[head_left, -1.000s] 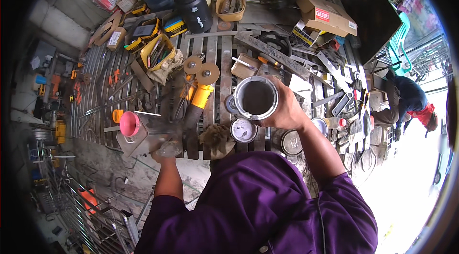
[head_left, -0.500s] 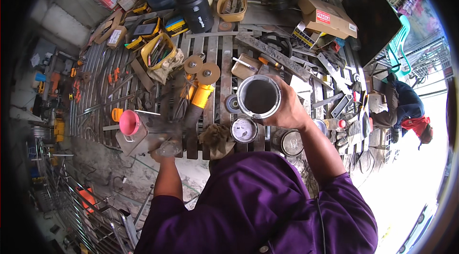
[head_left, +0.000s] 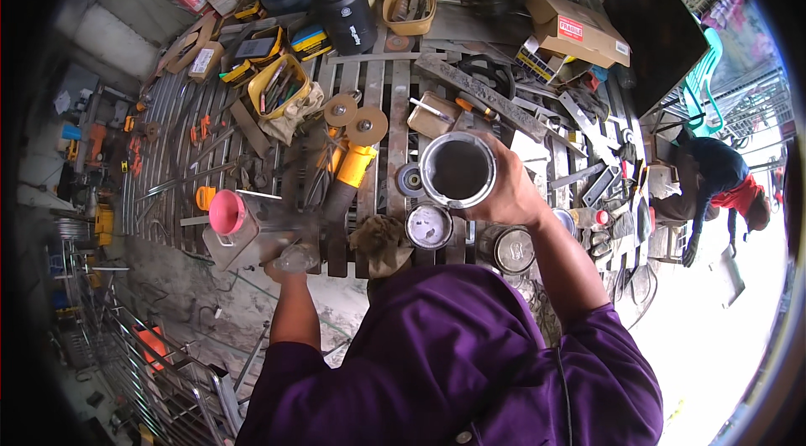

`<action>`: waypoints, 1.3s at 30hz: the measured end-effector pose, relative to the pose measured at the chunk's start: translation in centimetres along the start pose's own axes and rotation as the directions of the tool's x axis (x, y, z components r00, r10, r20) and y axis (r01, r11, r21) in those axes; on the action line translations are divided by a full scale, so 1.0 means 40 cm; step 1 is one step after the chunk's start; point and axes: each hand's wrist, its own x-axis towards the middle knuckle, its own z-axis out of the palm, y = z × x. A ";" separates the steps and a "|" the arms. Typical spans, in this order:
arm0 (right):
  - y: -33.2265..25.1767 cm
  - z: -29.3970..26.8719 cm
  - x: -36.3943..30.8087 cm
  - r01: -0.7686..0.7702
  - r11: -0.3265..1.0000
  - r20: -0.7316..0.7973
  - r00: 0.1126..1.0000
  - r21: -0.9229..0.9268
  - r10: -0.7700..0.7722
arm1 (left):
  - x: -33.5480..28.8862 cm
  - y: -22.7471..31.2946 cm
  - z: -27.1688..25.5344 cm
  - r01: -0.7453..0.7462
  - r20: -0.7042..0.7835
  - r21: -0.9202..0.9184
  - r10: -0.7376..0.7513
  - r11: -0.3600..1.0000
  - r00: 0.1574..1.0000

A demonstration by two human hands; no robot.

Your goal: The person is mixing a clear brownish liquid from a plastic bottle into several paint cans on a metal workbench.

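Observation:
In my right hand (head_left: 510,190) is an open round metal can (head_left: 458,170) with a grey inside, held above the slatted bench with its mouth facing up. The fingers wrap around its right side. My left hand (head_left: 285,271) is closed around a clear plastic object (head_left: 296,258) at the bench's front edge; its exact kind is too blurred to make out. Beside that hand, a pink funnel (head_left: 227,213) stands on a squarish container (head_left: 232,247). Just below the held can lies a grey-smeared round lid (head_left: 429,227), with a lidded metal can (head_left: 514,250) to its right.
Two yellow grinders with tan discs (head_left: 356,162) lie mid-bench. A crumpled brown cloth (head_left: 382,246) is at the front edge. Tool-filled yellow tub (head_left: 280,87), black jug (head_left: 342,14) and cardboard box (head_left: 578,29) stand farther back. At right, another person (head_left: 718,173) bends over.
The can in my right hand has shifted very slightly right. My left hand stays in place. The person at right has bent lower, arms now reaching down.

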 end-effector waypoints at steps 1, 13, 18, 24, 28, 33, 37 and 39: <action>-0.010 -0.014 0.003 -0.043 0.999 0.034 0.998 0.008 0.043 | 0.001 0.008 0.001 -0.003 -0.004 -0.001 0.003 1.000 1.000; -0.013 0.022 0.002 -0.014 1.000 -0.075 0.997 -0.016 0.013 | 0.026 0.023 0.007 -0.065 -0.092 -0.133 0.053 0.989 0.994; -0.015 -0.007 0.003 -0.040 0.999 0.055 0.998 0.005 0.040 | 0.022 0.022 0.002 -0.019 0.021 -0.409 0.030 0.912 0.999; -0.014 -0.015 0.012 -0.037 0.999 0.042 0.998 0.026 0.036 | 0.048 0.049 -0.048 0.088 0.157 -0.454 -0.018 0.886 0.987; -0.018 0.001 0.014 0.015 1.000 -0.111 0.994 0.014 -0.013 | 0.100 0.090 -0.076 0.134 0.168 -0.393 -0.073 0.910 0.983; -0.026 0.000 0.008 -0.005 1.000 -0.032 0.999 0.012 0.006 | 0.141 0.084 -0.110 0.174 0.183 -0.341 -0.117 0.924 0.976; -0.010 -0.021 0.010 -0.073 0.996 0.018 0.997 0.045 0.072 | 0.192 0.073 -0.087 0.301 0.263 -0.925 0.179 -0.233 0.948; -0.017 -0.014 0.007 -0.059 0.998 -0.037 0.998 0.022 0.059 | 0.191 0.041 -0.079 0.314 0.207 -0.769 0.247 -0.557 0.947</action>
